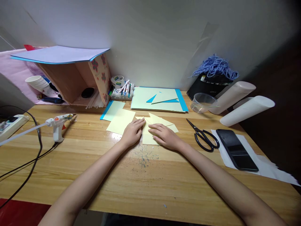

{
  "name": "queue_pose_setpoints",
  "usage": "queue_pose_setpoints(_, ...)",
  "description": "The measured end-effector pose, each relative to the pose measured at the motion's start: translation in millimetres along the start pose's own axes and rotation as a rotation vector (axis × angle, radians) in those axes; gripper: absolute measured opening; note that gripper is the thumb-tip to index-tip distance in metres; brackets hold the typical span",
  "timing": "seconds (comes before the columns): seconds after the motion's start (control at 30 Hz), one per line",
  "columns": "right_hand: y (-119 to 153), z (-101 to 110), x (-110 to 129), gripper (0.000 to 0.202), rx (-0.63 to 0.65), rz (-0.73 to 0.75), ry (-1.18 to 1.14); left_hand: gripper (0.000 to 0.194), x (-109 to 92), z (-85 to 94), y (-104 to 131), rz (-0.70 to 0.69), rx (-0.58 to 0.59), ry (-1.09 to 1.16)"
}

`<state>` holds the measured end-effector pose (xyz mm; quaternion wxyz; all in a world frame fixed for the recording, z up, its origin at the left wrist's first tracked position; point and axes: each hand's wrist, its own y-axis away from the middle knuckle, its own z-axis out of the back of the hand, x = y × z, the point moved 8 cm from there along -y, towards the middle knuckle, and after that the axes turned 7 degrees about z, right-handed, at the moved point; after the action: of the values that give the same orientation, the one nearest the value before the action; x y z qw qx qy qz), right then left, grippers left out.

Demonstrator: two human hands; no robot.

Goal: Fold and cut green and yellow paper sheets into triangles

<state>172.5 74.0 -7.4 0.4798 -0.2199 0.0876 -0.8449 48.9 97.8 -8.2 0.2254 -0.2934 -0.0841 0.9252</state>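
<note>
In the head view my left hand (133, 133) rests on the table with its fingers stretched out. Its fingertips touch the left edge of a small pale yellow sheet of paper (148, 140). My right hand (167, 137) lies flat across that sheet's right side, fingers slightly apart. Part of the sheet is hidden beneath both hands. Pointed pale yellow paper pieces (162, 120) stick out just beyond my right hand. A larger pale yellow sheet (121, 121) lies left of my left hand, overlapping a sheet with a blue edge (113, 110).
Black-handled scissors (205, 139) and a black phone (236, 150) lie to the right. A glue gun (58, 127) with a trailing cord stands left. Behind are stacked paper (141, 97), a marker box (121, 93), a clear plastic cup (203, 103) and white cylinders (248, 110).
</note>
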Motion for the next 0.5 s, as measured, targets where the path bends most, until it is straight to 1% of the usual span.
queue_pose_setpoints(0.17,0.0,0.1,-0.1,0.031,-0.012,0.005,-0.016,0.046,2.2,-5.6,0.4,-0.006,0.021,-0.036)
queue_pose_setpoints(0.3,0.4,-1.1,-1.0,0.030,0.002,0.003,-0.001,0.047,3.9,-8.6,0.8,-0.007,0.026,-0.054)
queue_pose_setpoints(0.5,-0.2,-1.8,-1.5,0.031,0.004,0.004,0.001,0.040,-3.0,-7.7,1.2,-0.021,0.040,-0.080)
